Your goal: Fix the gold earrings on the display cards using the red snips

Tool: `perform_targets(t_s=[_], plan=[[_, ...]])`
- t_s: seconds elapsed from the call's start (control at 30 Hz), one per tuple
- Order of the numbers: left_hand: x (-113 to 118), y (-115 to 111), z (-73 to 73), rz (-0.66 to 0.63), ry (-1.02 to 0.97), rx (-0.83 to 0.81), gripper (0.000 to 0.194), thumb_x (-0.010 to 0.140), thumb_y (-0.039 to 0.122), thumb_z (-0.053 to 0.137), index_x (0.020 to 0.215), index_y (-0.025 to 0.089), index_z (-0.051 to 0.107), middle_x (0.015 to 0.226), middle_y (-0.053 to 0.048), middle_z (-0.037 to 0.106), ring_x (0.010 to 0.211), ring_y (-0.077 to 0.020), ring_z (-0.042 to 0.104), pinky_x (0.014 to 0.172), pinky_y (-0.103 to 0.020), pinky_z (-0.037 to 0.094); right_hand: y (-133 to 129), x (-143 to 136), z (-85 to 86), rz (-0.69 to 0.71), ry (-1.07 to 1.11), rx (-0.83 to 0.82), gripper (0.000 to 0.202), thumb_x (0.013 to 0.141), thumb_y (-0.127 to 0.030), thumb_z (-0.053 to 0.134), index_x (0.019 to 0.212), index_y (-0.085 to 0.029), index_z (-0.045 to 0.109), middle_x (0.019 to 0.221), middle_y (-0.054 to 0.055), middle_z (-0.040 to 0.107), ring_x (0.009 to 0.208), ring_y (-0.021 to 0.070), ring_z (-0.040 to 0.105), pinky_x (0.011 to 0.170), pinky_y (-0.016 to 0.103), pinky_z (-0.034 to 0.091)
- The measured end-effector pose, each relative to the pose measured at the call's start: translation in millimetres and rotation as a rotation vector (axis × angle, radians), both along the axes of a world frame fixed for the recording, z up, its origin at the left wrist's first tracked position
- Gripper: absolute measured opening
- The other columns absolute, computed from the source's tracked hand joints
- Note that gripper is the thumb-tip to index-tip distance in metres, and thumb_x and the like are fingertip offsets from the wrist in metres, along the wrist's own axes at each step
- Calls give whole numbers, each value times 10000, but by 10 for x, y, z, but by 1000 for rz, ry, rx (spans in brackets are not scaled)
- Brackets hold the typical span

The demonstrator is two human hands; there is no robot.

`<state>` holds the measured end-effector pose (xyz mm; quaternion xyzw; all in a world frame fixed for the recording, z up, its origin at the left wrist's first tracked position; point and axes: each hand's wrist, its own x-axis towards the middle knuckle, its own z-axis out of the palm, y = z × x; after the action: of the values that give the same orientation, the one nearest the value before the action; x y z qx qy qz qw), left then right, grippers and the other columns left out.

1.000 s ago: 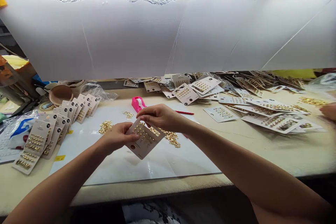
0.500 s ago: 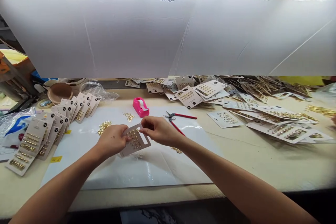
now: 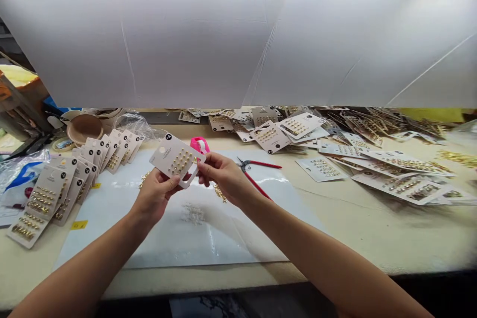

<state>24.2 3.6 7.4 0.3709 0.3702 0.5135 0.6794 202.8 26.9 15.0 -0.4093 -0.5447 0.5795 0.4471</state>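
My left hand [image 3: 157, 193] holds a white earring card [image 3: 166, 158] by its lower edge, thumb on the front and fingers behind. Rows of small gold studs sit on the card, which is tilted and has a cut-out window at its right end. My right hand [image 3: 224, 175] is closed in a pinch at that window end, touching the card; what lies between the fingertips is too small to make out. Behind the card, a pink tape dispenser [image 3: 200, 145] is partly hidden. Gold rings [image 3: 219, 193] lie beside my right hand, and small clear pieces [image 3: 193, 214] lie below the card.
Red-handled pliers [image 3: 257, 181] lie on the white sheet [image 3: 164, 248]. A fanned row of filled cards [image 3: 46, 191] stands at left, near a brown bowl [image 3: 85, 129]. Heaped cards [image 3: 402, 179] cover the right and back. A white panel [image 3: 208, 49] hangs low behind.
Both hands have turned the card and raised it, so its printed end now points up and left and the window end faces my right hand. The small clear pieces are now more exposed.
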Motion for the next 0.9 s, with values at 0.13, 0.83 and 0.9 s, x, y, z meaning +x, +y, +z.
perform_targets(t_s=[0.13, 0.83, 0.9], plan=[[-68, 49, 28, 100, 41, 20, 368, 658, 130, 697, 1005, 147, 573, 1004, -95, 671, 877, -246, 663, 788, -381, 507, 13, 271, -98, 109, -687, 214, 115, 800, -242, 536, 811, -180, 631, 746, 28, 667, 608, 141, 606, 535, 256, 420], [-242, 254, -11, 390, 11, 79, 445, 646, 103, 690, 1040, 227, 523, 1082, -40, 611, 894, -163, 615, 781, -307, 501, 439, -212, -319, 245, -1304, 675, 225, 793, -60, 490, 749, -154, 689, 846, 78, 638, 683, 148, 549, 498, 252, 264], [-237, 247, -8, 402, 23, 71, 435, 642, 108, 691, 1027, 224, 525, 1092, -42, 608, 904, -164, 605, 753, -287, 495, 383, -246, -314, 243, -1294, 683, 243, 823, -76, 467, 797, -160, 694, 867, 73, 639, 697, 145, 553, 516, 247, 279]])
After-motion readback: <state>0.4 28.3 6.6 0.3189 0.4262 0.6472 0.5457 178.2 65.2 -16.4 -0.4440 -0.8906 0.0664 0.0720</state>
